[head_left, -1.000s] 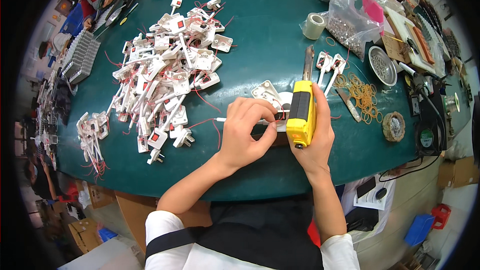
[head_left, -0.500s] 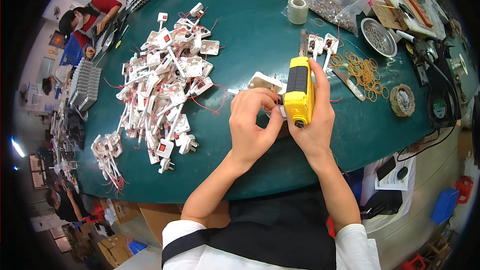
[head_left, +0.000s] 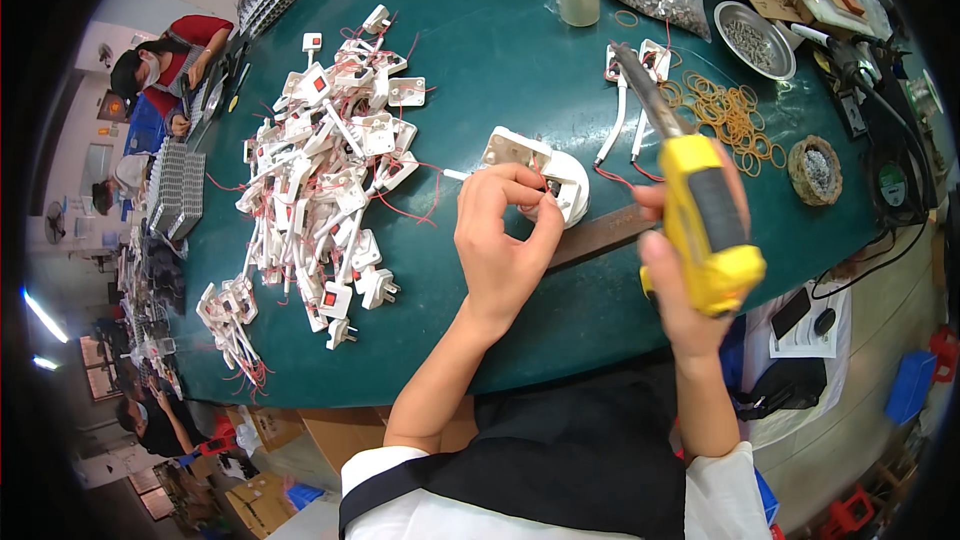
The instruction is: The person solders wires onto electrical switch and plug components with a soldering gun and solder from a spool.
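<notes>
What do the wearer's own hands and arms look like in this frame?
The left hand and right hand are bare, with no gloves visible. Both forearms are uncovered too, up to short white sleeves. A black apron covers the front of the white top.

1. At my left hand (head_left: 510, 240), the housing (head_left: 572, 180) under the fingertips is plain white.
2. The tool (head_left: 712, 208) gripped in my right hand (head_left: 687, 320) is bright yellow with a black panel.
3. Between my hands, the bar (head_left: 603, 238) is dark brown.
4. Left of my left fingers, the pile of parts (head_left: 373, 134) is white, dotted with red switches (head_left: 318, 84).
5. Beyond my right fingers, the rubber bands (head_left: 730, 118) are tan.
6. Beneath my fingers, the tabletop (head_left: 480, 60) is deep green.
</notes>
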`<act>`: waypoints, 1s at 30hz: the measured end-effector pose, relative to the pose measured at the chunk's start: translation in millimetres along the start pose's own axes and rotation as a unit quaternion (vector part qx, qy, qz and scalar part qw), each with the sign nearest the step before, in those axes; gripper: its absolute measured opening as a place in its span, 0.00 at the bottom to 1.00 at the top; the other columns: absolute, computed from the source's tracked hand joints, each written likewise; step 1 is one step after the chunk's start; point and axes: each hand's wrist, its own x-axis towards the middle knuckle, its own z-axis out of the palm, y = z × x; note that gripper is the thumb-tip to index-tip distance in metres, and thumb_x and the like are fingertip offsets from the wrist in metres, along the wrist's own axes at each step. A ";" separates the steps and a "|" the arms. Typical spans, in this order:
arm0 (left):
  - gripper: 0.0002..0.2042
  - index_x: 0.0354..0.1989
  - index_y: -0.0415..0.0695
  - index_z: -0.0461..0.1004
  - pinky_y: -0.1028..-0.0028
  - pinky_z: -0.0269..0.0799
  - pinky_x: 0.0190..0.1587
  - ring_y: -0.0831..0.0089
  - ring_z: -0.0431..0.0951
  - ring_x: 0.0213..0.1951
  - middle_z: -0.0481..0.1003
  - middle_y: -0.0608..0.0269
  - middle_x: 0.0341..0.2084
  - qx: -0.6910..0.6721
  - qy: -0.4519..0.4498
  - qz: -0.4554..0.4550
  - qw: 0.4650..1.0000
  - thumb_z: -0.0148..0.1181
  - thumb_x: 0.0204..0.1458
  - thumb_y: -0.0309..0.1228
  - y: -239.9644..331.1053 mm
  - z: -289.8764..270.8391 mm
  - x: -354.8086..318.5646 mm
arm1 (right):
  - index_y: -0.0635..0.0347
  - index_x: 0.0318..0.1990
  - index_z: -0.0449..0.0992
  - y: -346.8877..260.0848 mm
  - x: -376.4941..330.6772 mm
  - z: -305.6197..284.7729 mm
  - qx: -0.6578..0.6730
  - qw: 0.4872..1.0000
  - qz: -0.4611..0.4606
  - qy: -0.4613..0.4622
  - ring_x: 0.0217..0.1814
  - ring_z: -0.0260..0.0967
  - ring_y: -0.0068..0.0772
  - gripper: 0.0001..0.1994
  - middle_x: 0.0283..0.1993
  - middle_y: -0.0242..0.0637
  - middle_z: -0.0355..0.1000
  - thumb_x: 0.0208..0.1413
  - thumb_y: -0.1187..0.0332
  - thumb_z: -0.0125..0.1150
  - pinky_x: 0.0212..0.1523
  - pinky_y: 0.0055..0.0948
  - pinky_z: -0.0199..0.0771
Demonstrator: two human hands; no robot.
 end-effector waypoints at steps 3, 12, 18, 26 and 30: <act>0.08 0.25 0.42 0.67 0.69 0.64 0.39 0.67 0.71 0.32 0.73 0.62 0.30 0.020 0.001 0.012 1.000 0.61 0.39 0.19 0.2 -0.4 0.3 | 0.68 0.66 0.48 -16.8 -14.7 -29.5 0.095 0.990 0.104 0.011 0.40 0.69 0.29 0.36 0.44 0.47 0.71 0.50 0.71 0.56 0.35 0.24 0.72; 0.09 0.25 0.42 0.66 0.68 0.65 0.41 0.64 0.71 0.34 0.74 0.62 0.31 0.070 -0.015 0.061 0.996 0.60 0.37 0.18 0.2 0.9 1.7 | 0.71 0.58 0.59 -3.5 -13.9 -28.9 0.223 0.965 0.129 0.036 0.45 0.65 0.33 0.27 0.46 0.50 0.68 0.51 0.69 0.56 0.35 0.26 0.69; 0.08 0.26 0.40 0.67 0.70 0.67 0.41 0.66 0.73 0.35 0.74 0.59 0.33 0.048 -0.036 0.018 0.998 0.59 0.40 0.17 6.2 1.3 2.2 | 0.68 0.55 0.62 30.1 8.8 5.9 0.603 0.787 0.125 0.029 0.48 0.65 0.37 0.21 0.43 0.45 0.68 0.52 0.72 0.50 0.61 0.61 0.59; 0.05 0.32 0.38 0.70 0.71 0.69 0.45 0.67 0.75 0.42 0.75 0.56 0.39 -0.092 -0.019 -0.065 0.993 0.58 0.46 0.18 -1.4 -4.4 -2.1 | 0.66 0.58 0.60 37.8 5.1 10.9 0.624 0.765 0.147 0.058 0.50 0.64 0.39 0.24 0.44 0.47 0.67 0.51 0.72 0.52 0.59 0.62 0.62; 0.05 0.32 0.39 0.72 0.69 0.70 0.46 0.66 0.75 0.42 0.75 0.54 0.40 -0.024 -0.034 -0.013 0.999 0.58 0.46 0.18 -2.5 -4.1 -3.4 | 0.67 0.58 0.60 41.4 3.4 14.0 0.608 0.780 0.140 0.044 0.50 0.64 0.39 0.25 0.45 0.47 0.67 0.51 0.71 0.52 0.60 0.60 0.61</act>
